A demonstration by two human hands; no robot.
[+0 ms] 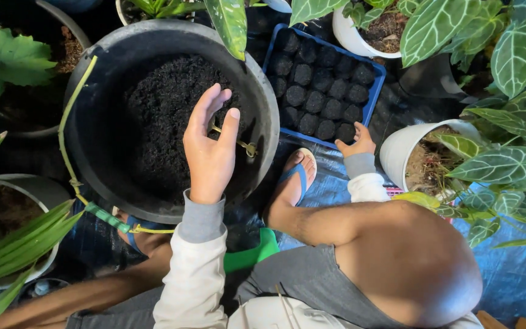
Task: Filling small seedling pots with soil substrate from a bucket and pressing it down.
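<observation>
While the person is sitting low on a crinkled blue plastic sheet (518, 274), the head view is showing the left hand (211, 149) hovering over a large round black plastic tub (92, 176) partly filled with dark crumbly soil (165, 116). That hand is spread flat with fingers together and thumb out, holding nothing, its palm turned down toward the soil. The right hand (355, 144) is reaching to the near edge of a blue rectangular plastic seedling tray (374, 91), whose cells are packed with dark soil plugs; its fingers are loosely curled on or just at the rim, and whether they are pinching anything cannot be told.

Judging from this, the work is at the soil-handling stage, between tub and tray: the left hand seems about to dip into or press the mix. A scooping move would call for cupping the fingers and going down into the loose heap, clear of the thin green-yellow cord (71, 109) crossing the tub.

Much is being hidden: the left palm is facing away, the right fingertips are tucked behind the hand, and a bare knee (409, 256) is covering the sheet below. Veined green leaves (494, 164) are screening the white round pots (397, 152) at right, and the tub's far rim is cut by an overhanging leaf.
</observation>
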